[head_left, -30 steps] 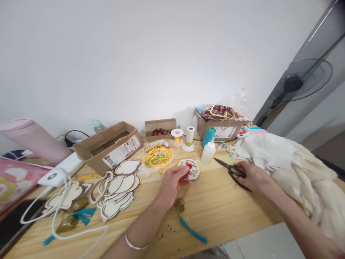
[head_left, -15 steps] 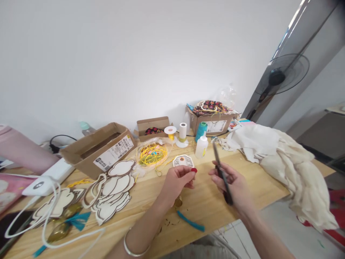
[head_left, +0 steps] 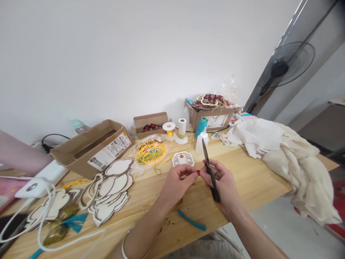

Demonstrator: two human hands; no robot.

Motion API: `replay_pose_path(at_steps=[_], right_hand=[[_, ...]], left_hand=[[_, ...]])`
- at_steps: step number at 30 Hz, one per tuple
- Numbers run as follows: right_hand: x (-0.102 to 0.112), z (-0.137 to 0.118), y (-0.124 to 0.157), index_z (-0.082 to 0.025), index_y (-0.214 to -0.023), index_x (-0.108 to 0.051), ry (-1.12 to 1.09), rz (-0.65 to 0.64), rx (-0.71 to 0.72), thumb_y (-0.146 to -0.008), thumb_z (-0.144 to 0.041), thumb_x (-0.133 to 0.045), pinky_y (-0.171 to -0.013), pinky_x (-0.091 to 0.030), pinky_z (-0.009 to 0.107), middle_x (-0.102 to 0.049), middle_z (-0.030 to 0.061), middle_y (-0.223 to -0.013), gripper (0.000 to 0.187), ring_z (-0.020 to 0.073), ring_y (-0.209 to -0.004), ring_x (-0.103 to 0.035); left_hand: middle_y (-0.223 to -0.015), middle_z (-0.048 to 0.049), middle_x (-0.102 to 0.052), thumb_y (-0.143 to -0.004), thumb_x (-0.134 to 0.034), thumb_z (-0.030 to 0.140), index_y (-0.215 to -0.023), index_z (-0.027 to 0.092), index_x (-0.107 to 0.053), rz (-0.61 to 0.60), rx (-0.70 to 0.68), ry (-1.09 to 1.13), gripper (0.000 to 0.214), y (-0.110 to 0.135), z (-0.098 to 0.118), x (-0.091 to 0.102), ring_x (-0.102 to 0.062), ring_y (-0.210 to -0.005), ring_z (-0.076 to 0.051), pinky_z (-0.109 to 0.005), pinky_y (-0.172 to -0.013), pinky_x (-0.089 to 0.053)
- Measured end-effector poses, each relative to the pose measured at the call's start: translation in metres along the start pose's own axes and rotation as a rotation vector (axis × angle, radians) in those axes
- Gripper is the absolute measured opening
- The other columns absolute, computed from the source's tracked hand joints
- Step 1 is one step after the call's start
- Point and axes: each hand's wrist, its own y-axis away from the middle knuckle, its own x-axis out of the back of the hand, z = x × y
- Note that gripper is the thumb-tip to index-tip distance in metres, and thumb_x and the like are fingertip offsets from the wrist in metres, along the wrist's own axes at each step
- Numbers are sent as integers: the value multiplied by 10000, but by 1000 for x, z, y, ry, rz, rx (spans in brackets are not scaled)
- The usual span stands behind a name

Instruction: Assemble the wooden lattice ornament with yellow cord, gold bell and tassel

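My left hand [head_left: 179,183] pinches a small red piece [head_left: 198,172] between thumb and fingertips; its kind is too small to make out. My right hand [head_left: 222,187] holds dark scissors [head_left: 210,172], blades pointing up and away from me. The right fingertips meet the red piece from its other side. Just beyond the hands lies a pale wooden plaque [head_left: 183,159] with cut-out lattice work and a small orange motif. A strip of teal ribbon [head_left: 192,220] lies on the table below my hands, near some dark crumbs.
Cloud-shaped wooden pieces [head_left: 113,190] are heaped left, by a cardboard box [head_left: 107,153]. Yellow cord [head_left: 152,153] sits in a plastic bag. A white squeeze bottle [head_left: 201,142] and teal thread spool [head_left: 201,126] stand behind. Crumpled cloth [head_left: 285,151] hangs over the table's right edge.
My right hand has come left with the scissors, and its fingertips now meet the red piece in my left hand. The view has shifted slightly.
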Motion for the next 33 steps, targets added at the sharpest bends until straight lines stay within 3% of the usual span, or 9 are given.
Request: replay_pose_path(at_steps=[6, 11, 15, 19, 23, 25, 28, 33], right_hand=[[-9, 7, 3, -189, -897, -527, -112, 36, 54, -597, -215, -714, -414, -327, 159, -543, -52, -617, 354, 38, -455, -418], [0, 17, 1, -230, -969, -526, -38, -54, 87, -665, -225, -671, -431, -332, 158, -542, -41, -691, 337, 39, -489, -426], [25, 15, 1, -245, -1049, -520, 140, -190, 107, -702, -233, -640, -441, -340, 158, -495, -38, -696, 367, 43, -507, -421], [50, 3, 4, -239, -1005, -513, 363, -291, 141, -726, -276, -604, -604, -444, 220, -517, -8, -752, 296, 109, -678, -529], [57, -15, 6, -224, -1065, -486, 694, -348, 340, -638, -349, -646, -774, -447, 328, -562, 69, -988, 473, 212, -896, -541], [55, -22, 7, -200, -1051, -502, 894, -323, 436, -624, -366, -638, -731, -458, 332, -582, 80, -956, 478, 212, -833, -548], [50, -27, 6, -173, -948, -557, 1137, -251, 535, -670, -327, -599, -606, -457, 296, -584, 51, -766, 320, 168, -652, -527], [46, -19, 6, -153, -919, -586, 1205, -266, 624, -693, -323, -602, -538, -428, 259, -546, 26, -669, 283, 142, -577, -495]], left_hand=[[-728, -18, -660, -630, -676, 264, -746, 147, -651, 17, 60, 170, 167, -2, -3, -4, -585, -690, -119, -229, -683, -457], [-715, -16, -659, -647, -677, 274, -726, 144, -663, 34, 73, 291, 152, -3, -6, 0, -592, -697, -109, -241, -742, -464], [-713, -10, -668, -635, -692, 259, -730, 150, -678, 36, 110, 366, 145, -3, -5, 3, -602, -650, -90, -226, -730, -482], [-696, -13, -672, -619, -705, 247, -730, 149, -682, 58, 111, 353, 150, -2, -4, 1, -606, -639, -85, -203, -703, -491], [-687, -17, -677, -605, -714, 241, -713, 144, -683, 83, 114, 317, 149, -1, -2, 0, -608, -635, -85, -192, -691, -494], [-689, -20, -680, -602, -715, 239, -710, 143, -683, 86, 123, 312, 148, 0, -1, 0, -610, -635, -84, -186, -683, -491], [-693, -23, -681, -601, -714, 233, -713, 139, -680, 76, 130, 324, 151, 0, 0, -1, -610, -633, -85, -184, -677, -489], [-724, -40, -682, -622, -696, 228, -737, 126, -674, 32, 102, 338, 155, 0, -2, -2, -615, -676, -107, -220, -718, -489]])
